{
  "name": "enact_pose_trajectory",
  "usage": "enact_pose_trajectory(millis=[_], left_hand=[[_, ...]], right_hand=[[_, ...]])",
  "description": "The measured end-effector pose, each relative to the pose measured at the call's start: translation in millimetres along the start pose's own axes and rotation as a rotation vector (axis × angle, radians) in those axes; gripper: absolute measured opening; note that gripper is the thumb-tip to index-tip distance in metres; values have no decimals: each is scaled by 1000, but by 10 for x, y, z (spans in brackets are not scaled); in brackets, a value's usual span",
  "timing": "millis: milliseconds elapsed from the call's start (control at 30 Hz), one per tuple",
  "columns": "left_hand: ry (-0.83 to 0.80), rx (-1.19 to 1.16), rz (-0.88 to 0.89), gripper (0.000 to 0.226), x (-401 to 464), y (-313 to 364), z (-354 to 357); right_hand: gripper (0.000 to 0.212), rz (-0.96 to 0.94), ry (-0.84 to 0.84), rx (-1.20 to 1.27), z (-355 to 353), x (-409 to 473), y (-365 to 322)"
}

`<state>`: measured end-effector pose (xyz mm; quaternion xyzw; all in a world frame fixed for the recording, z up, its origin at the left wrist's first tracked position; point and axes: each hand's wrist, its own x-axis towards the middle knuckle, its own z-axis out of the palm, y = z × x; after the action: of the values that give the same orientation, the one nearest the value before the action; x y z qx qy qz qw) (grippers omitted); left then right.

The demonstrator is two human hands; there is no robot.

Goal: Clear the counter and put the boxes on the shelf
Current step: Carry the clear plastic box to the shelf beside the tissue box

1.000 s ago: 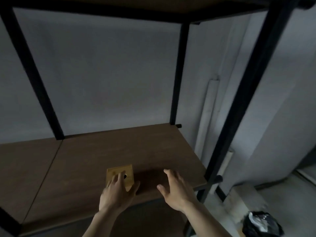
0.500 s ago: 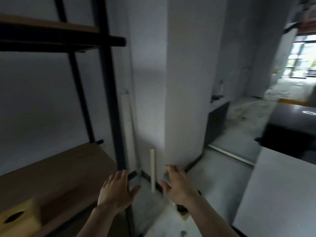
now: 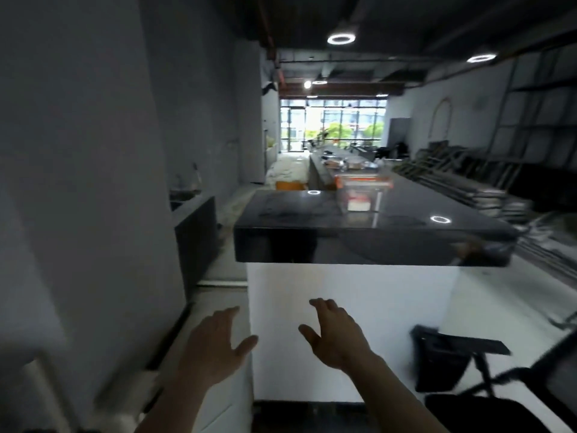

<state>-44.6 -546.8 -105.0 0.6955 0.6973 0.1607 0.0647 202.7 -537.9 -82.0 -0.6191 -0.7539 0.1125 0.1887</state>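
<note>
A long glossy black counter (image 3: 312,245) on a white base stretches away in front of me. On its top stands a clear plastic box (image 3: 359,192) with an orange rim and something white and red inside, blurred. My left hand (image 3: 212,348) and my right hand (image 3: 337,335) hover side by side below the counter's near end, palms down, fingers spread, holding nothing. The shelf and the yellow box are out of view.
A grey wall (image 3: 78,182) fills the left side. A dark low cabinet (image 3: 196,235) stands beside the aisle on the left. A black chair or stand (image 3: 462,357) sits at the lower right. Metal frames (image 3: 468,176) lie stacked on the right.
My view has swung right, from the wooden shelf with the yellow box to the black counter. Both hands left the box on the shelf and stay open and empty.
</note>
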Motion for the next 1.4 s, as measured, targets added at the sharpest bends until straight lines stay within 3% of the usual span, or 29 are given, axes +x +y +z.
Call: enact_pose_trajectory(millis=[233, 533, 867, 1200, 1400], left_hand=[[-4, -120, 216, 84, 478, 846, 113], [14, -251, 298, 80, 1147, 1244, -12], [-22, -627, 244, 83, 2249, 1805, 159], [-15, -854, 92, 85, 3763, 2654, 386], [29, -1013, -21, 84, 4617, 2973, 381]], right_hand=[[61, 190, 94, -57, -484, -109, 560], [60, 281, 220, -18, -814, 337, 614], [56, 301, 360, 141, -1094, 1187, 1035], [55, 259, 368, 298, -1671, 2636, 2159], [53, 338, 410, 396, -1982, 3591, 2732]])
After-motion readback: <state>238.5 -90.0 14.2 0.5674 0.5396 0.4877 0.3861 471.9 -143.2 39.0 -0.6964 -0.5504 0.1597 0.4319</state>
